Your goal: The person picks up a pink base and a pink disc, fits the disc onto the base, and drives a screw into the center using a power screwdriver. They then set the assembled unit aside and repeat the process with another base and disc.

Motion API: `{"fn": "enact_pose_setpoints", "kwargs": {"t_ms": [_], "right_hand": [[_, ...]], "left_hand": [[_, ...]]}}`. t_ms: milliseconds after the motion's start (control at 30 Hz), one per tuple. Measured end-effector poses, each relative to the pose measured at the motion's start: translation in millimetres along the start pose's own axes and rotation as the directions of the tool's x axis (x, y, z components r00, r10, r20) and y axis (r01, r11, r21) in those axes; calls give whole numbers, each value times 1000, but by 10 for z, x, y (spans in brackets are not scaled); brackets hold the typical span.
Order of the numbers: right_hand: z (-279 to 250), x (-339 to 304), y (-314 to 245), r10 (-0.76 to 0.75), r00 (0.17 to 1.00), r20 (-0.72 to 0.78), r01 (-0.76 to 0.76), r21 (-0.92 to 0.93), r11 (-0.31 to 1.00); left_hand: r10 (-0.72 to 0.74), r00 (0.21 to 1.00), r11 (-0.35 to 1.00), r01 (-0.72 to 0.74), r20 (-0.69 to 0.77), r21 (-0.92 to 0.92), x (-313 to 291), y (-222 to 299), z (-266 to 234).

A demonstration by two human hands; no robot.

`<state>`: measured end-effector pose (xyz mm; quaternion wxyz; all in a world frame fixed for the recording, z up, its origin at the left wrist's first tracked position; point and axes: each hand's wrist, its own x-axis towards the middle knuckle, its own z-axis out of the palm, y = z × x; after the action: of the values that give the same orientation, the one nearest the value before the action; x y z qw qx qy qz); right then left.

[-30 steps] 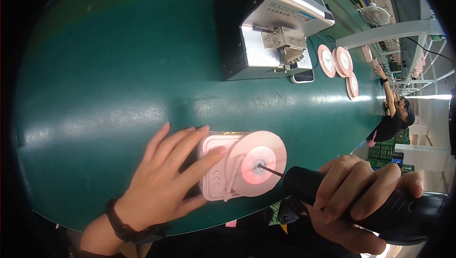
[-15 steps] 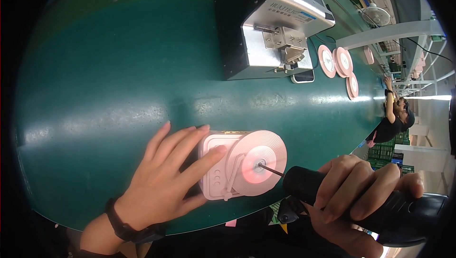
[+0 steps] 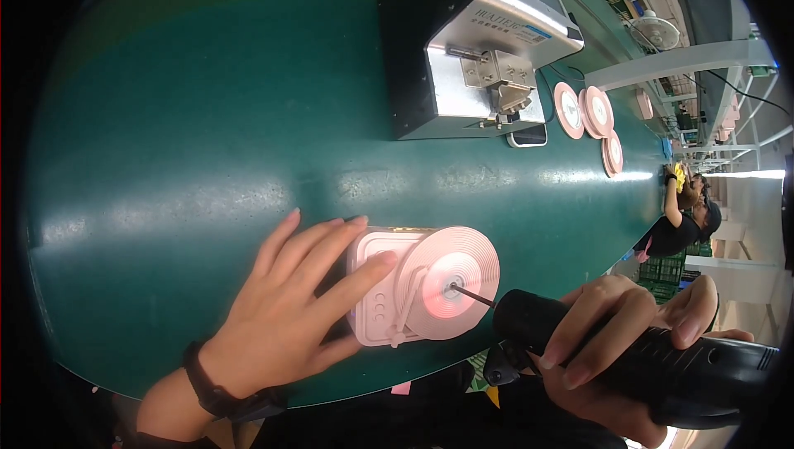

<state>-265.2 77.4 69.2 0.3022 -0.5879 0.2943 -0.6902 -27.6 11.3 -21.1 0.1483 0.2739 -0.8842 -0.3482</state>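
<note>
A pink toy-like record player [image 3: 380,310] with a round grooved disc [image 3: 475,265] and a small tonearm lies on the green table. My left hand [image 3: 285,308] grips its left side, the thumb at the near edge, one finger pressing on its top and others reaching the far edge. In my right hand [image 3: 608,341] is a black electric screwdriver [image 3: 529,317], some fingers wrapped round it and others lifted. Its thin bit meets the centre of the disc, where a reddish glow shows. Whether a screw sits under the tip is too small to tell.
A metal-and-black screw-feeding machine [image 3: 463,60] stands at the far side, a phone-like white-edged object [image 3: 528,136] beside it. Several pink discs [image 3: 597,110] lie to its right. Farther right, people [image 3: 691,209] work along the table [image 3: 207,118]; one hand is near something yellow.
The fingers of my right hand have shifted on the screwdriver, the outer ones lifting. My left hand and the record player stay put. A yellow thing now shows by the far co-worker's hand.
</note>
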Motion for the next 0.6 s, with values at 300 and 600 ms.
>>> {"fn": "enact_pose_setpoints", "kwargs": {"t_ms": [300, 600], "right_hand": [[-141, 119, 10, -94, 950, 299, 108, -31, 994], [156, 106, 112, -193, 975, -108, 167, -210, 963]], "left_hand": [[0, 1000, 1000, 0, -6, -1, -9, -1, -12], [18, 1000, 1000, -18, -21, -10, -19, -17, 2]]}}
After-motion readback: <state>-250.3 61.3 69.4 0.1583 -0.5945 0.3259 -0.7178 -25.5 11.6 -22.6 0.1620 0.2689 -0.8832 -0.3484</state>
